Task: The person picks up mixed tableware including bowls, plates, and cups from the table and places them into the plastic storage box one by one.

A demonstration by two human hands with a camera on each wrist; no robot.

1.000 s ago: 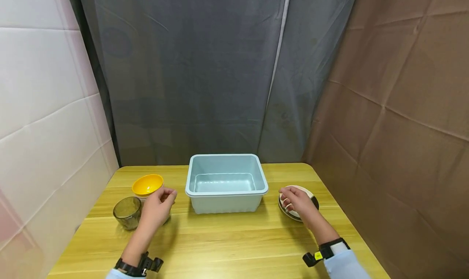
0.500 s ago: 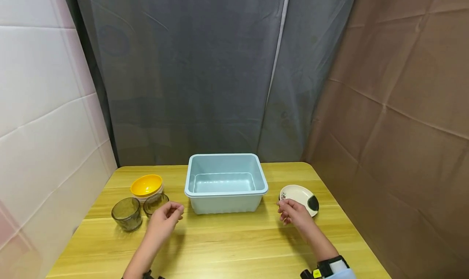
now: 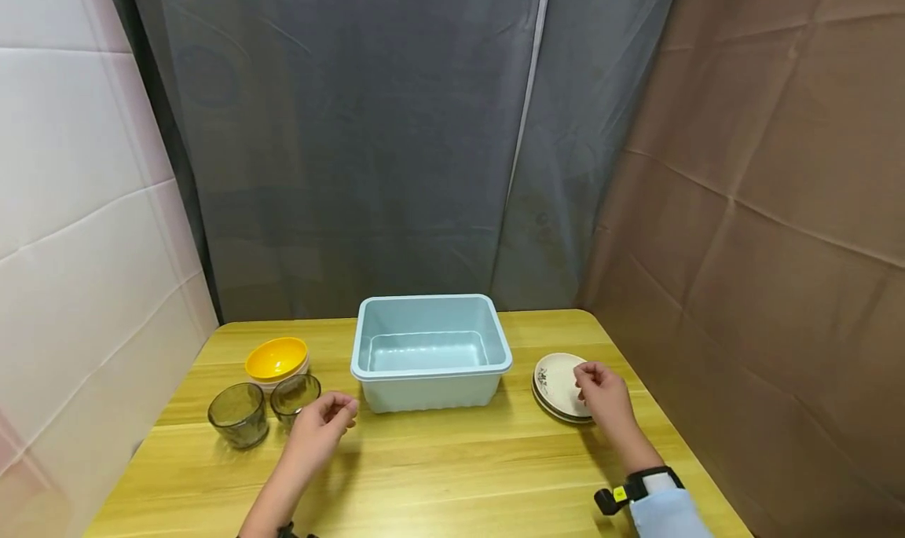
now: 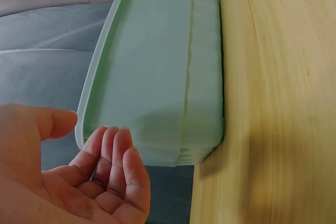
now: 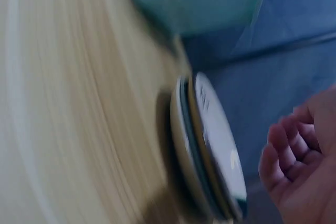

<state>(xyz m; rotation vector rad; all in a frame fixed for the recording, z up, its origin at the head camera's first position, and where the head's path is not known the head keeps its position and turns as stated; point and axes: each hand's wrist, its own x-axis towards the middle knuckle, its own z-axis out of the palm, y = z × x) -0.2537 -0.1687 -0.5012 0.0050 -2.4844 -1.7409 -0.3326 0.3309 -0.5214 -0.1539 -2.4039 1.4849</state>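
Note:
My right hand, loosely curled and holding nothing, hovers over the right side of a small stack of plates. The top plate is cream with a small dark floral print; in the right wrist view the stacked plates show at an angle, beside the fingers and apart from them. My left hand hangs above the table with bent, empty fingers, just in front of a smoky glass cup that it partly overlaps. A second such cup stands to its left. In the left wrist view, a light blue bin lies beyond the fingertips.
The light blue bin stands at the table's middle back, with nothing visible inside. A yellow bowl rests on a paler one behind the cups. Curtains enclose the wooden table: white left, grey behind, brown right.
My left hand has moved right and nearer the front, uncovering the second cup. My right hand first drew back from the plates, then shifted right and forward over them.

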